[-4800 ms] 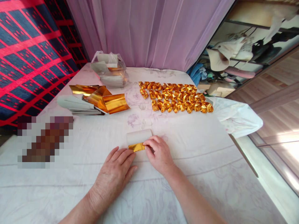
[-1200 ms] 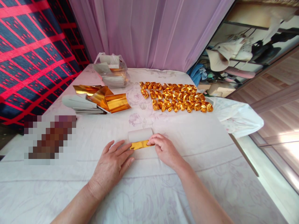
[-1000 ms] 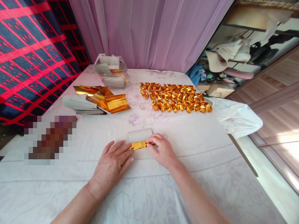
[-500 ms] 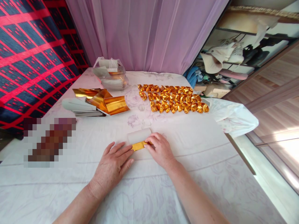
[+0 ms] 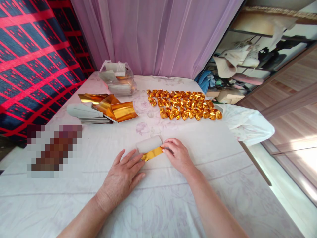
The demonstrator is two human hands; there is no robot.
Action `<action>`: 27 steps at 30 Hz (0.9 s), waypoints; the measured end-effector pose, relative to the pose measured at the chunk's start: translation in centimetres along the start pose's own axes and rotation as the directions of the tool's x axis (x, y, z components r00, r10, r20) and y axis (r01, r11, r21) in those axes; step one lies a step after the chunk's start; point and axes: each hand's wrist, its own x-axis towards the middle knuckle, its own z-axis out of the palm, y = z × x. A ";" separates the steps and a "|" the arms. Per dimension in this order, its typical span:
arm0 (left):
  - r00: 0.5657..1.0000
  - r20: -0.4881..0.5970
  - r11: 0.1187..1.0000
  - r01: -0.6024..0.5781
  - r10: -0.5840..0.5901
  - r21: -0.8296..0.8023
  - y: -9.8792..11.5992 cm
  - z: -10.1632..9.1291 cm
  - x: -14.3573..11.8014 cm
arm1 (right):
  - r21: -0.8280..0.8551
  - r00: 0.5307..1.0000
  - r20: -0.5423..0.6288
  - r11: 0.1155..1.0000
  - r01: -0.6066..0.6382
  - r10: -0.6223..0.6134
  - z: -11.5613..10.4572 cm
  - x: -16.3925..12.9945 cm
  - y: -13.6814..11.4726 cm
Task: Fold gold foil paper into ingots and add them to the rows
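My right hand (image 5: pixel 179 156) pinches the right end of a gold foil sheet (image 5: pixel 153 154), fingertips closed on it. My left hand (image 5: pixel 122 177) lies flat, fingers spread, its fingertips (image 5: pixel 140 160) pressing the sheet's left end; nothing is gripped there. The sheet lies partly rolled on the bed, its white back (image 5: pixel 149 143) curling up on the far side. It sits about mid-bed, nearer the near edge than the far one.

Further out, toward the far right corner, folded gold pieces (image 5: pixel 184 104) lie in tight rows. Toward the left edge I see a stack of loose sheets (image 5: pixel 104 109), gold faces up on top, white ones beneath. Behind it, at the far edge, a clear plastic bag (image 5: pixel 117 78) holds more paper. A pixelated block (image 5: pixel 53 150) covers something near the left edge. The white bedsheet (image 5: pixel 210 158) has a faint floral print. Lilac curtain (image 5: pixel 158 36) hangs behind the far edge, and a red-and-navy checked cloth (image 5: pixel 29 59) beyond the left edge.

I can read no writing, labels or brands on anything.
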 end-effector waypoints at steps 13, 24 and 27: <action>1.000 0.011 1.000 0.024 -0.024 -0.014 0.4 0.5 -0.1 | -0.057 0.978 0.040 0.977 0.206 -0.204 -0.1 -0.2 -4.6; 0.999 -0.025 0.995 0.043 -0.045 -0.087 0.5 0.9 0.7 | 0.016 0.958 0.223 0.983 0.181 -0.180 0.7 -0.2 -4.9; 0.997 -0.035 0.992 0.067 -0.071 -0.107 0.4 1.1 1.2 | -0.003 0.956 0.234 0.984 0.180 -0.175 0.8 0.0 -4.9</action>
